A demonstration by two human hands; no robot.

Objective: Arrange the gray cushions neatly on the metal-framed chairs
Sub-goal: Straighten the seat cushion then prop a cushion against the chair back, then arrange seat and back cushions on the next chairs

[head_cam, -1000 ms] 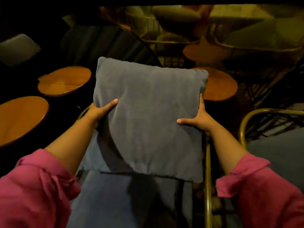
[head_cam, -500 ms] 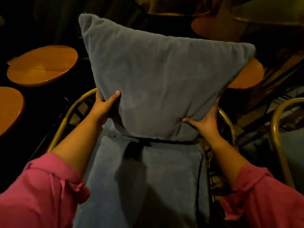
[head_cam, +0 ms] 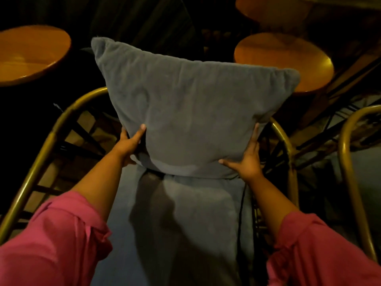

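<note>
A gray square back cushion [head_cam: 189, 108] stands upright against the back of a metal-framed chair [head_cam: 51, 139], its lower edge resting on the chair's gray seat cushion [head_cam: 191, 219]. My left hand [head_cam: 131, 144] grips its lower left side, thumb on the front. On the lower right corner my right hand [head_cam: 247, 159] holds it, fingers spread along the edge. Both forearms come out of pink sleeves. The chair's golden tube frame curves up on both sides of the cushions.
Round wooden tabletops stand at the left [head_cam: 31, 54], right [head_cam: 284, 60] and far right top [head_cam: 270, 7]. A second golden chair frame [head_cam: 348, 162] with a gray seat stands at the right. Dark metal struts and dim floor lie between them.
The cushion has been lowered from held in the air onto the back of the seat cushion and set upright against the backrest. Both hands slid down to its lower corners.
</note>
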